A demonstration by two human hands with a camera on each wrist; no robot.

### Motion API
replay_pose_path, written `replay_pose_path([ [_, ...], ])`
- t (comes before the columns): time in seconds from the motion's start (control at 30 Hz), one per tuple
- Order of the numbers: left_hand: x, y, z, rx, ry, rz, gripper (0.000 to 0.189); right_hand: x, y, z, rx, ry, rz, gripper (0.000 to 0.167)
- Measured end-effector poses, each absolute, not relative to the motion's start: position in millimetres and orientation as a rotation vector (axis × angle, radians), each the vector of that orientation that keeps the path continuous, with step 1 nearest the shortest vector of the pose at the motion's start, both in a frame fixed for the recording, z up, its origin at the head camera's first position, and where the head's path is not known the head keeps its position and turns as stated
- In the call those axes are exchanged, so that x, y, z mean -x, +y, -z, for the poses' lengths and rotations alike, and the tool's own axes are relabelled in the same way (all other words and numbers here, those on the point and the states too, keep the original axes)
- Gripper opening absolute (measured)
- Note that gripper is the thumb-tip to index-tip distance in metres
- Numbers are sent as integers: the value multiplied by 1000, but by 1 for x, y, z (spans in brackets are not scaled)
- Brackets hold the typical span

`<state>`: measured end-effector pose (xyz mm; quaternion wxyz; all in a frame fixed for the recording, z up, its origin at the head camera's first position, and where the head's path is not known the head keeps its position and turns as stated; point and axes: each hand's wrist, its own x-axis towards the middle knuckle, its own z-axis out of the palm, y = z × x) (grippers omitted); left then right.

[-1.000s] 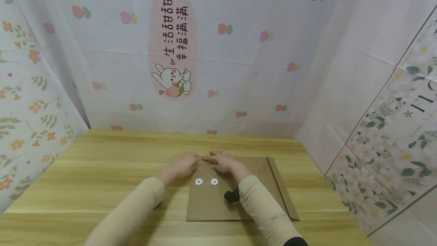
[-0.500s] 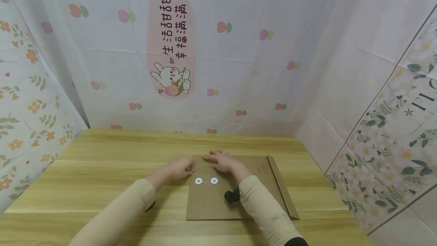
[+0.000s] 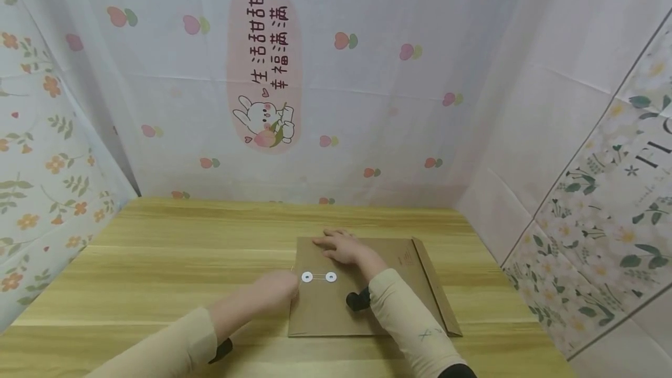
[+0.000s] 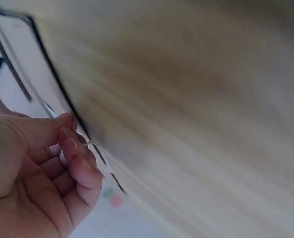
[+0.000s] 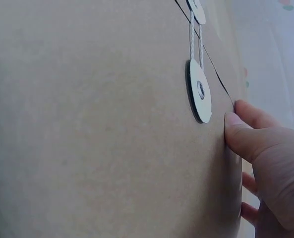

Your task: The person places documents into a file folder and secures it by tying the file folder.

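Observation:
A brown kraft document envelope [image 3: 325,314] lies flat on the table, two white round buttons [image 3: 331,277] on its face. White string [image 5: 192,37] runs in two strands between the buttons. At the envelope's left edge my left hand [image 3: 275,291] pinches the string's loose end; in the left wrist view a bit of white string [image 4: 93,143] shows at the fingertips of this left hand [image 4: 50,168]. My right hand [image 3: 343,248] rests on the envelope's far part with fingers spread. Seen from the right wrist, its thumb [image 5: 241,134] presses near the flap edge.
The wood-grain table [image 3: 173,273] extends to the left of the envelope. A printed curtain [image 3: 378,109] hangs behind the table's far edge, with patterned sheets at both sides. A folded side flap [image 3: 436,290] runs along the envelope's right.
My left hand has moved from the far edge beside the right hand, leftward and then nearer, drawing the string round the left button. The right hand stays in place on the envelope.

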<state>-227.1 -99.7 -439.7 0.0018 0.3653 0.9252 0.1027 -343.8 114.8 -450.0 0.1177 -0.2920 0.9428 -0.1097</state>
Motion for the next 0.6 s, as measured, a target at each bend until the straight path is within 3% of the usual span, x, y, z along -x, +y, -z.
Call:
replay_pose_path([
  [0.4, 170, -73, 435, -1283, 2730, -440, 32, 342, 112, 447, 849, 2767, 352, 45],
  [0.6, 157, -66, 440, -1483, 2620, -427, 31, 343, 114, 448, 853, 2767, 349, 45],
])
